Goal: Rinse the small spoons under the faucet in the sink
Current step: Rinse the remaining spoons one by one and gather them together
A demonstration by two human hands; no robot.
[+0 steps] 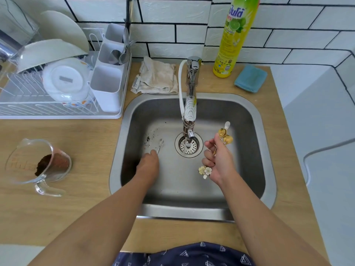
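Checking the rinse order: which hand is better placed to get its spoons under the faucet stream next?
Probably the right hand: its bunch of gold spoons sits just beside the faucet stream. The left hand is lower on the sink floor, at a single spoon.

Looking down from the head camera, I see my right hand (219,162) gripping a bunch of small gold spoons (224,136) over the steel sink (255,135), their bowls up and flower-shaped handle ends (206,171) sticking out below my fist, right of the faucet (190,104). My left hand (148,164) reaches to the basin floor and touches a silver spoon (160,144) lying beside dark specks (150,137). A thin stream falls onto the drain strainer (188,144).
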